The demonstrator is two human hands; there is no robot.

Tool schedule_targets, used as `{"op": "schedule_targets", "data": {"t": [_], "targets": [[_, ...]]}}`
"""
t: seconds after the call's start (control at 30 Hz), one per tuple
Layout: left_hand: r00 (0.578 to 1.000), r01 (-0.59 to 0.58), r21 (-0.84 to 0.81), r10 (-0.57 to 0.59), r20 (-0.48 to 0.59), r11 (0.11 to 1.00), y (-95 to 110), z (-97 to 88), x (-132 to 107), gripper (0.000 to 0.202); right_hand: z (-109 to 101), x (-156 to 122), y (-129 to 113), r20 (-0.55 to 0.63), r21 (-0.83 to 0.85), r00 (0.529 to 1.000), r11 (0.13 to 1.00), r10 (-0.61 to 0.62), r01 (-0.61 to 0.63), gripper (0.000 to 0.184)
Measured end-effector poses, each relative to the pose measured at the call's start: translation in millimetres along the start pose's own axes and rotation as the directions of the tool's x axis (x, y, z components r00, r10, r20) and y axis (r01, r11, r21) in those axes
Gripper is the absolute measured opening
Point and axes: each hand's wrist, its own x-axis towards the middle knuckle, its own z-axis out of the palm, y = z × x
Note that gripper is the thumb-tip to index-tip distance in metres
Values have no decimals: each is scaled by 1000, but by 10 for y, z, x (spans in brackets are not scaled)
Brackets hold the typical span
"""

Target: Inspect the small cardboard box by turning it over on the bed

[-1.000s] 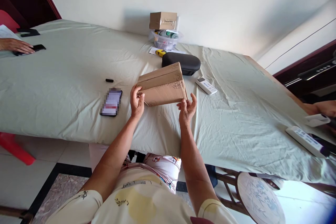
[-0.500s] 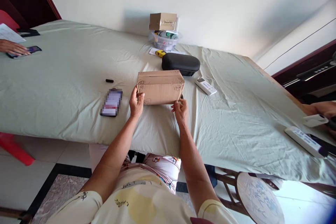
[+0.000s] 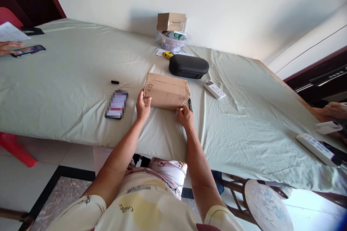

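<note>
A brown cardboard box (image 3: 167, 92) with black scribbles at its corners is in front of me, tilted slightly. My left hand (image 3: 143, 107) grips its left side, thumb on the near face and fingers behind the edge. At the lower right corner, my right hand (image 3: 185, 114) pinches the box with bent fingers. A black marker (image 3: 190, 105) shows just beside the right hand and box; whether the hand touches it is unclear. To the left, a small black cap (image 3: 115, 82) lies above a phone (image 3: 117, 105) with a blurred screen.
Behind the box are a black case (image 3: 189, 66), a yellow tape measure (image 3: 168, 55) and a plastic tub (image 3: 173, 43) with another carton (image 3: 171, 21) on top. A white device (image 3: 214, 90) lies right. Other people's hands show at both edges of the cloth-covered table (image 3: 244, 126).
The box has been turned slightly and tipped so more of its top shows. More of the marker is visible beside my right hand. At far left, another person's hand has drawn back on a phone.
</note>
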Motion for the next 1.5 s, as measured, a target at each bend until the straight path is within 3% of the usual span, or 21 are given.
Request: {"op": "schedule_targets", "data": {"t": [0.17, 0.4, 0.6, 0.77, 1.0, 1.13, 1.23, 1.33, 1.5], "targets": [[1000, -15, 27, 15, -11, 1000, 0, 8, -17, 66, -27, -5, -25, -38, -12, 999, 1000, 25, -25, 32], [999, -31, 61, 32, -10, 998, 63, 25, -44, 54, -43, 1, -19, -205, 175, 978, 981, -42, 79, 54], [997, -83, 55, 82, 13, 995, 223, 72, -107, 39, -67, -13, -48, -280, 245, 960, 966, -6, 77, 53], [988, -148, 99, 144, 48, 984, 300, 88, -157, 58, -137, -56, -127, -401, 305, 916, 944, 6, 127, 54], [971, -238, 192, 239, 14, 952, 274, 112, -160, 65, -98, -73, -154, -377, 308, 926, 943, 1, 125, 54], [984, -178, 179, 176, 26, 968, 242, 117, -155, 72, -63, -39, -110, -375, 286, 925, 941, -64, 181, 71], [992, -127, 153, 122, 43, 980, 219, 104, -149, 79, -83, -11, -57, -298, 240, 940, 940, -165, 241, 80], [997, -71, 157, 65, 44, 985, 201, 87, -144, 84, -82, -1, -30, -263, 241, 941, 930, -213, 278, 78], [999, -26, 157, 20, 36, 987, 193, 63, -130, 87, -9, -31, -71, -309, 258, 926, 918, -217, 301, 71]]}}
